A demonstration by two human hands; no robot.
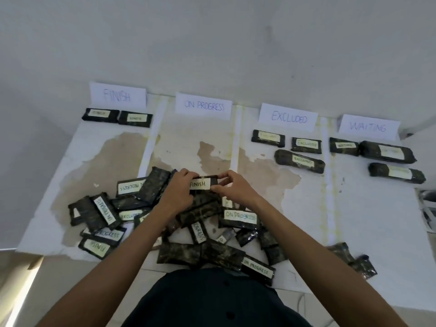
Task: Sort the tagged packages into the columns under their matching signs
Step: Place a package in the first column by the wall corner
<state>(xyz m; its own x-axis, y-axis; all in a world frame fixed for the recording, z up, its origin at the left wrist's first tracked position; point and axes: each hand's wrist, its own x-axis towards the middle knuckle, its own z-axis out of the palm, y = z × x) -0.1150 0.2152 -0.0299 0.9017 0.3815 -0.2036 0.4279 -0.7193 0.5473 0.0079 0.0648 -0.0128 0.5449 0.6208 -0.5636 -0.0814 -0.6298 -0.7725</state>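
Both hands, left (180, 190) and right (232, 188), pinch the ends of a black package tagged FINISH (203, 184), held above the unsorted pile (188, 223) on the table (368, 220), below the ON PROGRESS sign (204, 106).

Left hand (180, 188) and right hand (232, 186) hold FINISH-tagged package (204, 183) above pile (188, 223).

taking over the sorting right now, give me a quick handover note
Hands: left hand and right hand together pinch a package tagged FINISH above the pile.
Done: two packages under the FINISH sign, three under the EXCLUDED sign, three under the WAITING sign. None laid by the ON PROGRESS sign yet.
Left: place the held one in the FINISH column, then sort the pile and the two loose packages at the near right.
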